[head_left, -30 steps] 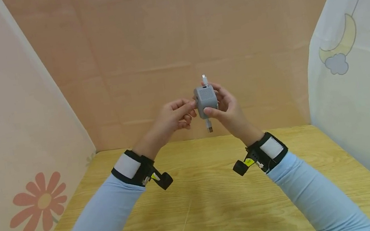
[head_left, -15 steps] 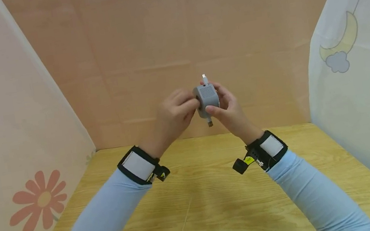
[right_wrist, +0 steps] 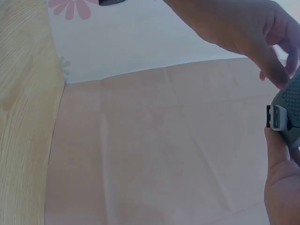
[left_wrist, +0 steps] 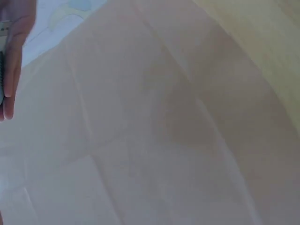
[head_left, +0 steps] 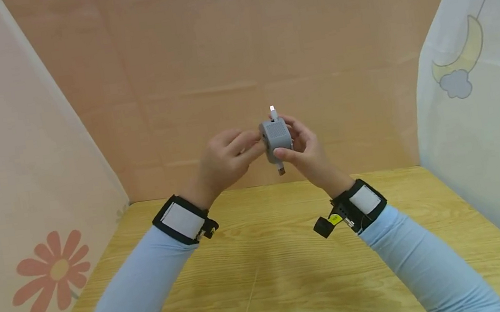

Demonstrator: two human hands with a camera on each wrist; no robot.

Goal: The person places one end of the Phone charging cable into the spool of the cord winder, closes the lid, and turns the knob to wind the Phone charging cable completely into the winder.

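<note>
A small grey cube-shaped device (head_left: 276,138) is held up in the air above the table's far edge. A white plug (head_left: 272,112) sticks out of its top and a short cable with a USB plug (head_left: 281,169) hangs below it. My right hand (head_left: 305,151) grips the device from the right, thumb across its lower front. My left hand (head_left: 226,160) has curled fingers whose tips pinch the device's left side. In the right wrist view the device (right_wrist: 291,101) and USB plug (right_wrist: 277,117) sit at the right edge, the left hand (right_wrist: 234,28) above them.
A wooden table (head_left: 277,280) lies below both arms. A tan cloth backdrop (head_left: 234,46) closes the far side. Printed curtains stand at the left (head_left: 18,183) and right (head_left: 485,91). The left wrist view shows mostly backdrop, with fingers (left_wrist: 11,56) at its left edge.
My left hand has closed in on the device's left side and turned its wrist. The hanging USB cable is a little shorter than one second ago. The device has shifted slightly left.
</note>
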